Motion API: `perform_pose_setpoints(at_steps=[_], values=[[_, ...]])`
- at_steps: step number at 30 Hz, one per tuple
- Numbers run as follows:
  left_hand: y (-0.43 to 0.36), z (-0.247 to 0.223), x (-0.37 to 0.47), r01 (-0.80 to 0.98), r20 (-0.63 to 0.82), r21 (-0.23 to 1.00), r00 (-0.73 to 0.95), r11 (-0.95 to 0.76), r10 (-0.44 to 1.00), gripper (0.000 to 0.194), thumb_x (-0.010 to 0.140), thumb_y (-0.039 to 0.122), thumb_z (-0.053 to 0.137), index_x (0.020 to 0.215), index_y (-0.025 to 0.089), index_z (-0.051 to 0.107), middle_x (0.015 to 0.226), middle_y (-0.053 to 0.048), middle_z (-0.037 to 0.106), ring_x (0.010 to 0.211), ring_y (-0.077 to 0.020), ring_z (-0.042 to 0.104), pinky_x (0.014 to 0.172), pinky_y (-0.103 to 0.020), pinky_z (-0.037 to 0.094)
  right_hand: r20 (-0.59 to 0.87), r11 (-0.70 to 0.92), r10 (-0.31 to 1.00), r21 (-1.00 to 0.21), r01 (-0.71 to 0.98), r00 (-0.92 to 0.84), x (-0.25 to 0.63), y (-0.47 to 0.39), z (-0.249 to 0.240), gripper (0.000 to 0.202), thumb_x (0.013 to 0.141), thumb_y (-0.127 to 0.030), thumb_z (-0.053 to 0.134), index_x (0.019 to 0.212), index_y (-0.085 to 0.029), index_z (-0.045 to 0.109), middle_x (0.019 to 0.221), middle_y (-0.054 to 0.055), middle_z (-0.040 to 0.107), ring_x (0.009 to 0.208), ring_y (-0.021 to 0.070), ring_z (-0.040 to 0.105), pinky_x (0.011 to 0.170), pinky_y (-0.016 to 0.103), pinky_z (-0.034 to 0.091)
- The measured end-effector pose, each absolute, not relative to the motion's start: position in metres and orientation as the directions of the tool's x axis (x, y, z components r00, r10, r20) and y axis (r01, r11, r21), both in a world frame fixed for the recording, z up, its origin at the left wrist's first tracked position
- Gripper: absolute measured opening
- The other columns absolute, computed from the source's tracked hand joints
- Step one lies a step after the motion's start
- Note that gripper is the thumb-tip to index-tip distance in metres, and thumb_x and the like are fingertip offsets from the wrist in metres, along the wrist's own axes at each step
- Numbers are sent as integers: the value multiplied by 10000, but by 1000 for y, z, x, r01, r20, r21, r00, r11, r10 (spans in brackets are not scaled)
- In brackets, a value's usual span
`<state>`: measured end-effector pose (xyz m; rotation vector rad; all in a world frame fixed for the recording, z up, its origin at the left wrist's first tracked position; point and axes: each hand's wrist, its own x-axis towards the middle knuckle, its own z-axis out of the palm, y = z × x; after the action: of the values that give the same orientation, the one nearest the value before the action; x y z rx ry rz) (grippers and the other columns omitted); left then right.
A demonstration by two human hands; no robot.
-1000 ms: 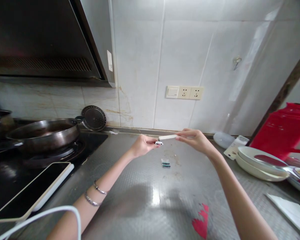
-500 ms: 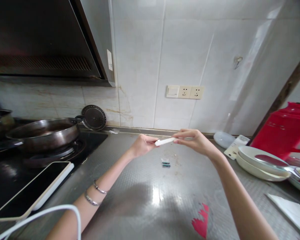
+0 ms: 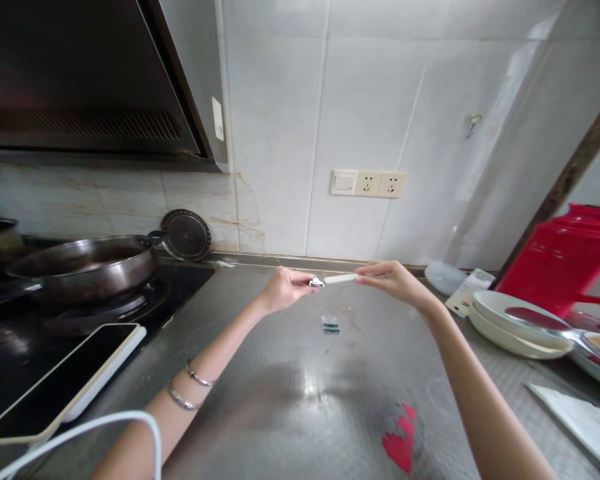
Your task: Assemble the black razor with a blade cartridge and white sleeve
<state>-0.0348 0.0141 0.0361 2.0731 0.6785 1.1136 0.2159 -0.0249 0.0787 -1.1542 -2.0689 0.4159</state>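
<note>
- My left hand [image 3: 286, 291] has thumb and fingertips closed on a small silvery-and-dark piece [image 3: 317, 282]; I seem to pinch it by one side so its other end shows past my fingertips.
- My right hand [image 3: 387, 280] is closed too, thumb against fingers on one end of a slim white bar [image 3: 341, 278]. Gripping just that end leaves most of its length uncovered, pointing at my left hand.
- I have both pieces raised above the steel countertop [image 3: 260, 400], ends close together, probably so I can line one up with the other by sight. Whether they touch, I cannot tell.
- Under them on the steel lies a see-through packet [image 3: 331, 325] with teal strips, too small to name surely; lying nearer me than my hands, it looks easy to reach.
- The phone [image 3: 63, 383] rests on a white block at the edge of the black hob [image 3: 10, 347], left of my arms and out of their way, I judge.
- The shallow dishes [image 3: 520, 327] and red thermos jug [image 3: 555, 260] stand over to my right, apart from my grip.
</note>
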Motion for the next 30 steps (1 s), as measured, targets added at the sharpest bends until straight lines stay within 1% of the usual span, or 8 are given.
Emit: perform_pose_setpoints(at_steps=[2,7,11,17,20,23,26,30], values=[[13,37,-35,121,508,761,501,-637,701,240,663,228,654,875,133,712,839,-39,709,763,-160,644,745,-230,491,440,553,831,-584,594,-341,216,-25,79,419,713,-529,587,879,-168,721,932,86,668,859,220,593,763,293,433],[12,38,-35,172,496,740,515,-651,699,213,685,262,640,830,124,712,775,-24,701,732,-154,637,672,-204,478,409,592,806,-581,559,-429,214,-25,79,391,723,-507,593,911,-186,716,866,68,667,791,190,588,725,281,431],[16,35,-35,144,484,768,507,-624,713,228,671,255,653,844,117,710,813,-40,703,753,-152,632,713,-211,476,422,568,823,-607,555,-381,219,-19,74,418,696,-535,605,840,-162,726,872,80,671,809,203,586,726,286,432],[14,36,-34,124,446,813,497,-569,745,207,650,234,666,821,126,713,754,-29,698,699,-144,624,672,-220,484,437,603,798,-597,529,-415,212,-23,76,396,712,-514,599,864,-168,719,879,76,667,804,196,591,730,283,434],[12,39,-34,51,438,849,488,-526,755,210,631,244,685,790,108,708,759,-48,694,691,-149,621,684,-247,498,421,553,833,-612,565,-359,220,-17,70,416,692,-525,610,850,-157,723,878,87,671,811,213,599,732,297,442],[13,40,-35,4,445,862,474,-507,760,205,611,254,705,742,96,700,758,-66,691,706,-156,624,715,-270,506,429,519,852,-619,590,-299,231,-11,65,420,686,-515,621,869,-151,721,917,99,674,861,238,600,769,318,441],[15,39,-35,-14,437,876,449,-483,779,208,590,256,720,723,98,695,758,-66,692,720,-161,630,738,-282,511,449,542,838,-609,579,-311,232,-11,68,420,693,-517,612,872,-154,722,940,100,675,894,253,595,798,332,437],[16,37,-33,-18,407,896,434,-444,804,202,578,241,725,712,95,688,748,-61,690,720,-159,634,757,-292,511,444,552,832,-596,583,-334,223,-17,74,443,686,-540,606,871,-155,724,924,100,680,880,252,600,793,330,441]])
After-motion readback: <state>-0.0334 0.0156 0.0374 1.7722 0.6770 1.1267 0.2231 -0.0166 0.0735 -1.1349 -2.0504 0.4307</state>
